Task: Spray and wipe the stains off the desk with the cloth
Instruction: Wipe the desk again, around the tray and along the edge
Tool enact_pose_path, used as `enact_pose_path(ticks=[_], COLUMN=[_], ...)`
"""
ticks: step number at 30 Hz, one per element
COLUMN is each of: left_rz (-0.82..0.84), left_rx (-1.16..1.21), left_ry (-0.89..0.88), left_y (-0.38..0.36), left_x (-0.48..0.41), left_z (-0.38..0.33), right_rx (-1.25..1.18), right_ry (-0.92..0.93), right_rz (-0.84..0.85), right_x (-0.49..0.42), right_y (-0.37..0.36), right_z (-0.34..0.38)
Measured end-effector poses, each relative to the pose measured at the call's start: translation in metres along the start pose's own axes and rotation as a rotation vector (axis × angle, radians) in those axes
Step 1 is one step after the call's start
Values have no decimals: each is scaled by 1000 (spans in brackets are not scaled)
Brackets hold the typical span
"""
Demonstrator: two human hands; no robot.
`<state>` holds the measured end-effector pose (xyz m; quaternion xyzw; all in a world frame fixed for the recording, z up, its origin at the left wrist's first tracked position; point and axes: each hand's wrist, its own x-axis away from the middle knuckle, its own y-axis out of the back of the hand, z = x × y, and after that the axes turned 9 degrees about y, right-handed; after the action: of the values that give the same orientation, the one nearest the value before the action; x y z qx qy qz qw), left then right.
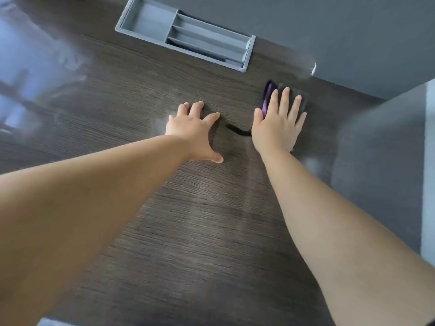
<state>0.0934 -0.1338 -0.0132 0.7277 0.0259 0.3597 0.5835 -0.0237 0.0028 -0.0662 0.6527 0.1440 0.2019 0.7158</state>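
Observation:
My right hand (279,123) lies flat with straight fingers on a dark cloth with a purple edge (267,100), pressing it onto the dark wood-grain desk (188,220) near the back right. A dark strip of the cloth (237,131) sticks out to the left of my wrist. My left hand (195,130) rests on the desk with spread fingers, a short way left of the cloth, holding nothing. The frame is motion-blurred. No spray bottle is in view.
A grey recessed tray with dividers (186,36) is set into the desk at the back. A grey partition (329,31) runs along the back edge. A grey panel (376,161) borders the desk on the right. Window light reflects on the desk's left side (28,67).

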Motion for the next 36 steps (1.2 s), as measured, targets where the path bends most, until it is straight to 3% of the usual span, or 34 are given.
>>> enact_pose_path(ticks=[2, 5, 7, 9, 12, 13, 14, 15, 18, 20, 22, 25, 26, 27, 28, 30, 32, 34, 36], left_rz=[-20, -71, -89, -52, -27, -40, -65, -95, -146, -146, -129, -103, -100, -102, -108, -125, -121, -92, -69], left_rx=[188, 320, 285, 220, 128, 115, 115, 124, 164, 168, 150, 136, 147, 164, 184, 217, 239, 239, 212], left_ry=[-18, -56, -87, -116, -109, -94, -76, -60, -18, -19, -48, -49, -37, -25, -14, -10, -25, -56, -97], left_y=[0, -7, -15, -24, -37, -39, -42, -44, -53, -60, -68, -80, -83, -85, -86, -89, -91, -95, -102], left_x=[6, 21, 38, 55, 78, 83, 90, 96, 113, 126, 140, 157, 161, 165, 168, 174, 178, 184, 192], left_z=[9, 29, 43, 51, 59, 60, 64, 67, 78, 86, 94, 102, 104, 107, 110, 117, 123, 130, 134], right_rx=[8, 52, 97, 87, 8, -22, -35, -27, 44, 65, 84, -17, -48, -58, -49, 21, 53, 109, 108], right_ry=[107, 629, 825, 665, 46, -74, -79, 36, 676, 875, 667, -43, -144, -102, 57, 534, 851, 804, 399], right_rz=[-3, 29, 68, 15, -43, -34, -24, -28, 13, 37, -25, -84, -81, -96, -95, -14, 66, 48, 14], right_x=[30, 89, 108, 111, 106, 108, 117, 131, 184, 193, 189, 182, 188, 200, 215, 256, 275, 278, 275], right_y=[-5, -7, -5, -4, -6, -7, -8, -11, -18, -14, -15, -16, -18, -20, -24, -31, -25, -23, -16], right_z=[32, 21, -14, -33, 7, 33, 59, 78, 76, 42, 19, 50, 75, 100, 117, 119, 80, 35, 16])
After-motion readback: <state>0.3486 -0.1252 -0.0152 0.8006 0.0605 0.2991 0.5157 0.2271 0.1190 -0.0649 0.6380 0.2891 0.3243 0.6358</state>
